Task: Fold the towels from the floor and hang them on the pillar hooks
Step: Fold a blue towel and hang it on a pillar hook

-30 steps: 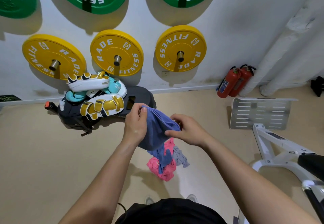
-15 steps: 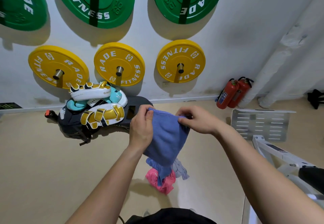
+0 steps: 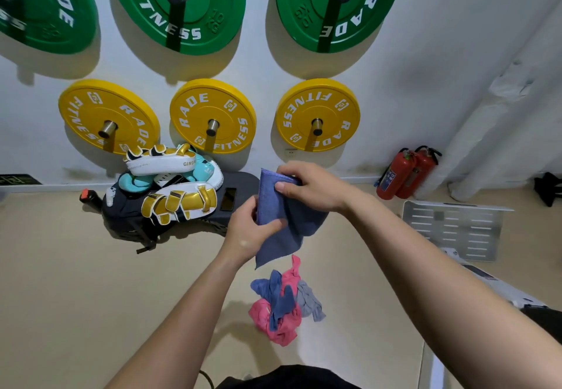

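I hold a blue towel [image 3: 281, 230] in the air in front of me, hanging as a folded panel. My right hand [image 3: 310, 186] grips its top edge. My left hand [image 3: 252, 227] pinches its left edge lower down, thumb across the cloth. Below on the beige floor lies a crumpled heap of towels [image 3: 284, 309]: pink, blue and grey ones tangled together. No pillar hooks are in view.
A dark bench [image 3: 240, 181] stacked with boxing pads [image 3: 179, 197] and a phone [image 3: 228, 199] stands against the wall. Yellow and green weight plates [image 3: 213, 115] hang above. Two red fire extinguishers [image 3: 404, 174] and a white machine footplate [image 3: 453, 230] are at right.
My left hand slid from the towel's top corner down its left edge while my right hand moved left to the top edge; the towel now hangs narrower. The view tilted up.
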`<state>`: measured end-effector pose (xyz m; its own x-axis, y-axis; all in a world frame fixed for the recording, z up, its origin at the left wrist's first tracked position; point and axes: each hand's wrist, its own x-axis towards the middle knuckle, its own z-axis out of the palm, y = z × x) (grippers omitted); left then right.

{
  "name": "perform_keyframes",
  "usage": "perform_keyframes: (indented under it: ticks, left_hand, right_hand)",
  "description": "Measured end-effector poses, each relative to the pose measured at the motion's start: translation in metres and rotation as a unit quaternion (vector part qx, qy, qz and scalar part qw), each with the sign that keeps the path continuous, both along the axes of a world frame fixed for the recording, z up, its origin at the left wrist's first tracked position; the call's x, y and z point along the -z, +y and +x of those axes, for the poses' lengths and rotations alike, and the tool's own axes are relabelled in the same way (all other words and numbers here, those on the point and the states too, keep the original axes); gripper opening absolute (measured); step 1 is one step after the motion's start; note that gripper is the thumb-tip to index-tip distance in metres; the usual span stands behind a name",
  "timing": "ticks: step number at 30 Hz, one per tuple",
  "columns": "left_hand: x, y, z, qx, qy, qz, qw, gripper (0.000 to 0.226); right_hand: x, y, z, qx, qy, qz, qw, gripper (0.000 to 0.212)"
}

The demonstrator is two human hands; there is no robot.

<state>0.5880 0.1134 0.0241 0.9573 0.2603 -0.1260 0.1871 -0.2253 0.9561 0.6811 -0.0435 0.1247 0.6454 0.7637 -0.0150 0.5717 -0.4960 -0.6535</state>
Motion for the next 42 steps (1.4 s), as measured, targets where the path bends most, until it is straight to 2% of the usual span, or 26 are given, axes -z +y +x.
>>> perform_keyframes:
  ticks: [4,7,9,12,16,19,23,25,29,33,37,42]
  left_hand:
    - [0.016,-0.004,-0.006,0.001,0.056,0.029,0.998,0.024]
    - [0.028,-0.008,-0.009,0.020,0.094,0.034,0.995,0.019]
    - [0.035,-0.007,-0.011,0.046,0.103,0.035,0.993,0.016]
    - [0.041,0.000,-0.017,0.067,0.097,0.021,0.993,0.014]
    - [0.044,0.030,-0.023,0.042,0.093,0.007,0.995,0.017]
    - [0.034,0.058,-0.022,-0.028,0.081,-0.094,0.992,0.015]
    - [0.008,0.069,-0.013,-0.091,0.029,-0.249,0.964,0.020]
    - [0.006,0.062,-0.004,-0.147,0.013,-0.268,0.952,0.024]
    - [0.018,0.045,0.008,-0.287,0.058,-0.059,0.954,0.040]
    - [0.026,0.033,0.005,-0.305,0.117,0.036,0.945,0.044]
    - [0.035,0.026,0.004,-0.301,0.154,0.046,0.940,0.041]
    - [0.032,0.020,0.002,-0.307,0.132,0.012,0.942,0.038]
  right_hand:
    - [-0.025,-0.003,0.014,-0.005,-0.035,0.026,0.999,0.024]
    - [-0.040,-0.008,0.025,0.017,-0.052,0.045,0.997,0.010]
    - [-0.047,-0.014,0.032,0.035,-0.077,0.057,0.995,0.013]
    - [-0.049,-0.029,0.043,0.081,-0.104,0.054,0.990,0.017]
    - [-0.030,-0.058,0.056,0.180,-0.122,0.051,0.975,0.018]
    - [-0.007,-0.078,0.052,0.243,-0.104,0.048,0.963,0.017]
    - [0.022,-0.086,0.029,0.313,-0.056,0.062,0.946,0.017]
    - [0.032,-0.079,0.016,0.331,-0.027,0.077,0.940,0.026]
    - [0.047,-0.071,0.002,0.373,0.037,0.144,0.916,0.038]
    - [0.070,-0.078,-0.006,0.435,0.065,0.166,0.882,0.044]
    - [0.086,-0.081,-0.019,0.471,0.063,0.131,0.870,0.040]
    - [0.103,-0.083,-0.027,0.488,0.076,0.117,0.862,0.042]
